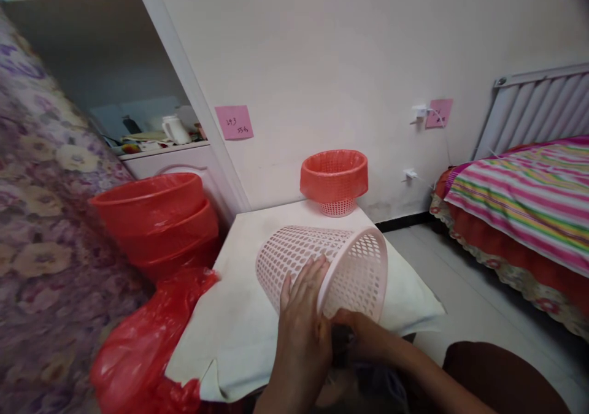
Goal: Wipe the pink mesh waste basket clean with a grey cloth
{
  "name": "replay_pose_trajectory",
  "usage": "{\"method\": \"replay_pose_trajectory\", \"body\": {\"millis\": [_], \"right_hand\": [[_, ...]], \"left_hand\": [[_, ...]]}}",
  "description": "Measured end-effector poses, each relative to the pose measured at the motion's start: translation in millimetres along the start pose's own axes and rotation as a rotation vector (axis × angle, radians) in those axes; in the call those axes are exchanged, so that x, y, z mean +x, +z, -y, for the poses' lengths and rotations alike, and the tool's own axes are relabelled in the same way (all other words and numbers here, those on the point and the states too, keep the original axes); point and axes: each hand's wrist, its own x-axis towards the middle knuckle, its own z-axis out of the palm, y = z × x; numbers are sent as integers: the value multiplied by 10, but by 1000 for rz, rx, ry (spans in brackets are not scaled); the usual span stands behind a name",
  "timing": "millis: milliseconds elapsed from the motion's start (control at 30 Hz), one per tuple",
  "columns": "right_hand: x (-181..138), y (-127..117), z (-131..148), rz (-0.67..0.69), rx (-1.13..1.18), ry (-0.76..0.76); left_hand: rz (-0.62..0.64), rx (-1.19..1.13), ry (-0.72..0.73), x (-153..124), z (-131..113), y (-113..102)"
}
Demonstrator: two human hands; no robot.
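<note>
A pale pink perforated plastic wastebasket lies on its side on the cloth-covered table, its open mouth turned to the right and toward me. Against its outer wall, close to the rim, my left hand is laid with long fingers along the mesh, gripping it. At the lower edge of the rim is my right hand, fingers curled and partly hidden. Behind, near the wall, another wastebasket stands upright with a red plastic bag folded over its upper part.
To the left, stacked baskets covered in red bags stand beside a floral curtain. Loose red plastic hangs by the table's left edge. A shelf cabinet is behind. On the right are a bed and a radiator.
</note>
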Motion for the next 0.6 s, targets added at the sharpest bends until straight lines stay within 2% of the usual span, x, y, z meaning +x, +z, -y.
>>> {"method": "replay_pose_trajectory", "body": {"millis": [67, 200, 267, 300, 367, 500, 600], "right_hand": [[-58, -158, -108, -122, -214, 85], [-139, -483, -251, -443, -463, 223], [-156, -570, -265, -596, -508, 254], [-157, -578, -263, -620, -471, 266], [-148, -520, -248, -557, -326, 273], [-113, -235, -167, -228, 10, 150], [-77, -67, -84, -38, 212, 50]], "left_hand": [[7, 8, 10, 12, -3, -5], [32, 24, 1, 44, -15, -10], [36, 25, -6, 54, -20, -13], [38, 22, -7, 56, -22, -15], [36, 17, -6, 58, -22, -15], [24, 3, -2, 110, -28, -1], [12, -28, -16, 214, -48, 5]]}}
